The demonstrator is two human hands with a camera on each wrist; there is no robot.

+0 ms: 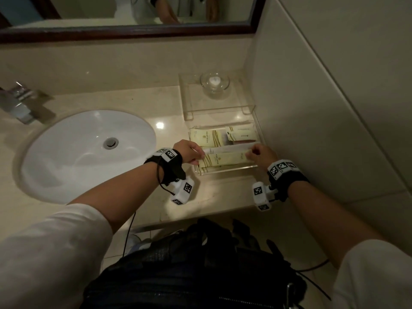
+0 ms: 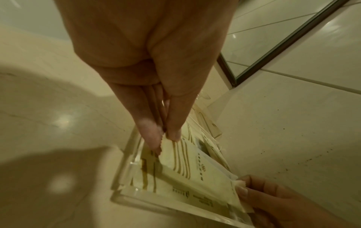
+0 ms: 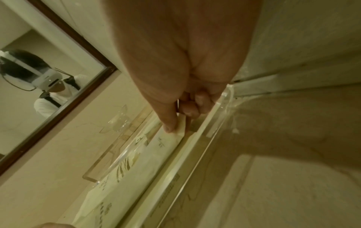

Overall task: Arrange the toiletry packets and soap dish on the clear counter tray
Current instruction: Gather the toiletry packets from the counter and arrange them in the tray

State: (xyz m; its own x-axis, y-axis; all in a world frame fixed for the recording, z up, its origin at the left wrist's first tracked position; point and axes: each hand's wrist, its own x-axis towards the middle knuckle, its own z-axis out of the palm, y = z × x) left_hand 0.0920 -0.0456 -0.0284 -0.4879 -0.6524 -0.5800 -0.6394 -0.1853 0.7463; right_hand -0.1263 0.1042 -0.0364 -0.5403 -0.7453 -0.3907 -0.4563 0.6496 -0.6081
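Note:
A clear counter tray (image 1: pixel 225 171) sits against the right wall, with several cream toiletry packets (image 1: pixel 207 139) lying in its lower part. On its raised shelf stands a glass soap dish (image 1: pixel 214 82) with a white soap in it. One long cream packet (image 1: pixel 227 149) is stretched over the front of the tray. My left hand (image 1: pixel 200 155) pinches its left end, thumb against fingertips (image 2: pixel 151 137) on the striped packet (image 2: pixel 185 166). My right hand (image 1: pixel 249 153) pinches the other end, the thumb (image 3: pixel 168 123) pressing down on the packet (image 3: pixel 136 169). Another striped packet (image 1: pixel 223 161) lies just under it.
A white oval sink (image 1: pixel 89 152) fills the counter's left, with a chrome faucet (image 1: pixel 20 103) behind it. A dark-framed mirror (image 1: pixel 133 30) runs along the back. The tiled wall (image 1: pixel 323 108) stands close on the right. The counter's front edge (image 1: pixel 200 216) lies just below my wrists.

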